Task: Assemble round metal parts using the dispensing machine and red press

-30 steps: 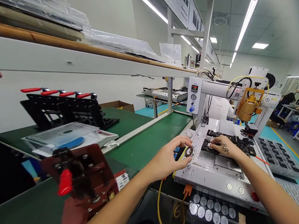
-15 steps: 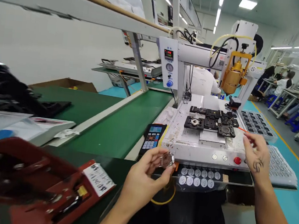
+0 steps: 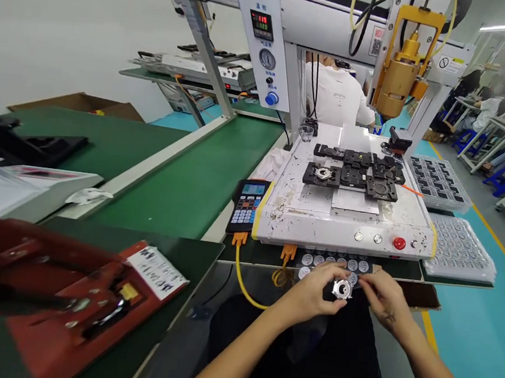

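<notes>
My left hand (image 3: 313, 294) holds a small round metal watch case (image 3: 342, 289) between thumb and fingers, at the front edge of the bench. Close beside it on the right is my right hand (image 3: 385, 299), its thumb and fingertips pinched near a sheet of round stickers (image 3: 318, 260); anything between those fingertips is too small to make out. Behind both hands, black fixture blocks (image 3: 353, 176) sit on the white machine base (image 3: 285, 216). Another round metal case (image 3: 323, 173) lies in the left block.
A gold dispensing head (image 3: 396, 87) hangs above the fixtures. Clear trays (image 3: 460, 247) lie right of the machine. A keypad controller (image 3: 247, 203) and a red press (image 3: 86, 310) are on the left. A person in a white shirt (image 3: 337, 92) is behind the machine.
The view has tilted down. My right hand has come away from the orange stick by the fixtures to beside my left hand, which now shows the case's other, silvery look.
</notes>
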The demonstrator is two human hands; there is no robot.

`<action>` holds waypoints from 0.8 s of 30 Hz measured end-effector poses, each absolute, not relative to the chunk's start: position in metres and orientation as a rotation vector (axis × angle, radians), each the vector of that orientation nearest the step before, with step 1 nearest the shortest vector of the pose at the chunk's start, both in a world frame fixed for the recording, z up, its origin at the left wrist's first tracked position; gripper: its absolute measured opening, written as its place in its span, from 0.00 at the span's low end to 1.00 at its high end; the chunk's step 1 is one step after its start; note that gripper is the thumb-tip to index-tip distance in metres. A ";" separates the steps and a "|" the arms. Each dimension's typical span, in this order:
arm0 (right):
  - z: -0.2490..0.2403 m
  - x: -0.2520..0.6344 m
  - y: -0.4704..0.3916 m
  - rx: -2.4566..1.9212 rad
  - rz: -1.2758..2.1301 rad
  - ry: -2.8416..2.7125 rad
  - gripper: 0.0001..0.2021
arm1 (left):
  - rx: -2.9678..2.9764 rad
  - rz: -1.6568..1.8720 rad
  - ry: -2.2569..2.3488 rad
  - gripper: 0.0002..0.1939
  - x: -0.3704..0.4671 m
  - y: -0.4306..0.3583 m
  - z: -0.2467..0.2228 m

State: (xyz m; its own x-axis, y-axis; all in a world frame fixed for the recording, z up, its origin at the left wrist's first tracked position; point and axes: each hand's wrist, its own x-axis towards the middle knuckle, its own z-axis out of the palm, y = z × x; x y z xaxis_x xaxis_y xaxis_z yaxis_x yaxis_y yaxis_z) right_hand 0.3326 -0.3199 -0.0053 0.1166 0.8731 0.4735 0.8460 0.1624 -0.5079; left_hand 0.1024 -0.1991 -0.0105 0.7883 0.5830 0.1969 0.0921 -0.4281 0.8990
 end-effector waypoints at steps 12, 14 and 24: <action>-0.067 0.338 -0.304 -1.546 -0.123 -1.939 0.14 | 1.992 0.409 0.429 0.19 0.120 -0.181 -0.027; -0.076 0.339 -0.304 -1.501 -0.172 -1.946 0.15 | 1.980 0.399 0.435 0.19 0.120 -0.180 -0.025; -0.082 0.335 -0.341 -1.301 -0.028 -1.898 0.14 | 1.941 0.442 0.496 0.20 0.122 -0.181 -0.029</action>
